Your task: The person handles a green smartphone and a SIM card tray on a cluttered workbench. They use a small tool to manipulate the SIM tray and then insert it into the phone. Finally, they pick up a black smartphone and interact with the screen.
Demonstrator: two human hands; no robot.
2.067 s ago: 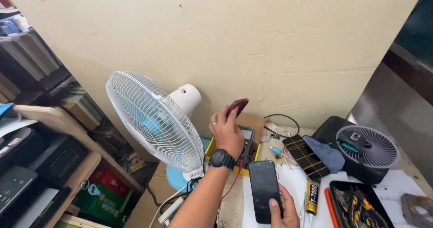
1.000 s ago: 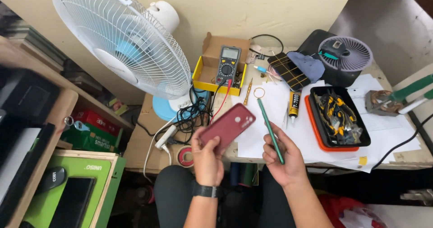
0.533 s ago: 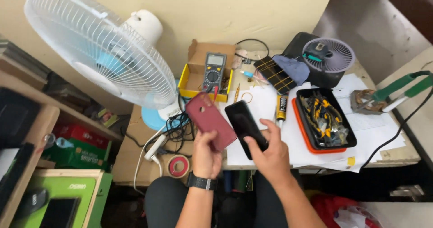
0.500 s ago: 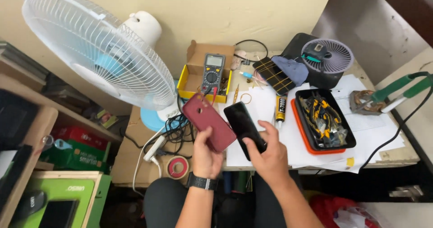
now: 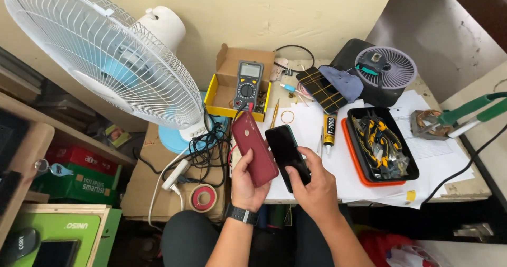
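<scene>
My left hand [image 5: 247,181] grips a dark red phone back cover [image 5: 254,148], held upright over the table's near edge. My right hand [image 5: 315,184] holds a black phone [image 5: 287,151] right beside it, screen facing up, thumb across its lower part. The two pieces sit side by side and nearly touch. A black watch is on my left wrist. Behind my hands, white paper sheets [image 5: 348,167] cover the table.
A large white fan [image 5: 105,61] stands at the left. A multimeter [image 5: 248,82] lies in a yellow box. A glue tube [image 5: 329,130], a black tray of tools [image 5: 380,143], a small round fan [image 5: 385,69], cables [image 5: 206,145] and a tape roll [image 5: 203,197] are around.
The camera has come closer to the table. Both hands hold the same pieces as half a second ago, with the red cover turned more upright next to the black phone.
</scene>
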